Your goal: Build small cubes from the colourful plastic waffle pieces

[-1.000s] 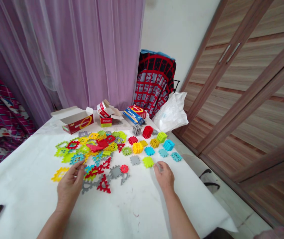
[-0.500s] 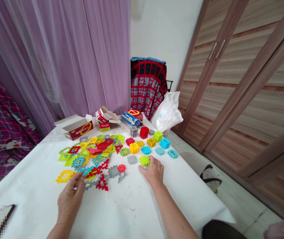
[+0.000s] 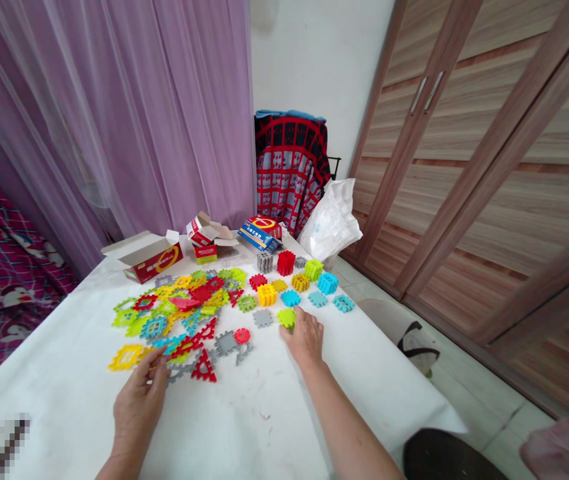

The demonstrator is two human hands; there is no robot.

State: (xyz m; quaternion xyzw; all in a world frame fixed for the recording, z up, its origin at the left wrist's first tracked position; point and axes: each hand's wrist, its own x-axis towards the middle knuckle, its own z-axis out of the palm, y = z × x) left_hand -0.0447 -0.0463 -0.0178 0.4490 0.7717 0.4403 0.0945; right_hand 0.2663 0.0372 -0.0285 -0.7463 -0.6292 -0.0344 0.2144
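Observation:
A spread of flat, toothed plastic puzzle pieces (image 3: 184, 313) in yellow, green, red, blue and grey lies on the white-covered table (image 3: 274, 407). Behind them stand several assembled cubes (image 3: 297, 273). My right hand (image 3: 305, 339) has its fingers closed on a lime-green cube (image 3: 287, 317) near the middle of the table. My left hand (image 3: 137, 400) rests at the near edge of the flat pieces, fingertips pinching the edge of a grey piece (image 3: 174, 371) beside a red triangle (image 3: 203, 368).
Opened red cardboard boxes (image 3: 149, 253) and a blue-red box (image 3: 263, 231) stand at the table's far edge. A white plastic bag (image 3: 332, 223) and a draped chair (image 3: 289, 167) sit beyond. Wooden wardrobe doors (image 3: 489, 167) fill the right side. Purple curtains (image 3: 129, 113) hang behind.
My right hand moved left from the table's right part to the lime-green cube and closed on it. My left hand stayed at the near edge of the pieces. The view shifted slightly.

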